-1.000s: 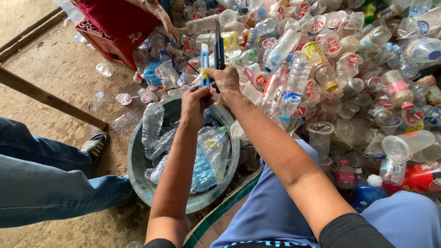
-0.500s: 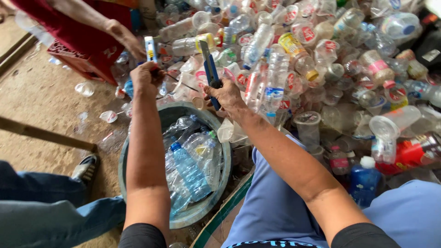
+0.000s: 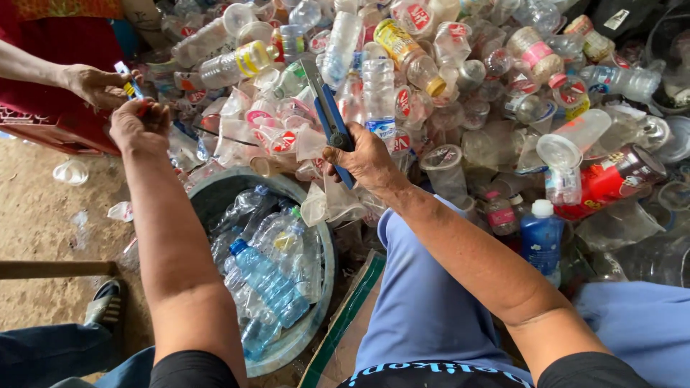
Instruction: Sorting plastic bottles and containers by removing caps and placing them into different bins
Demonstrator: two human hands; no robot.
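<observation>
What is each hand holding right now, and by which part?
The right hand grips a blue utility knife by its handle's lower end. The left hand is closed on something small; what, cannot be told.

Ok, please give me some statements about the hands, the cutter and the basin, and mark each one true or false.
1. The right hand holds a blue utility knife. True.
2. The round basin holds crushed clear bottles. True.
3. The left hand rests inside the basin. False: it is raised beyond the basin's far rim, pinching a small scrap.
4. Another person's hand is near the left hand. True.
5. The bottle pile is all glass. False: plastic bottles and cups.
</observation>
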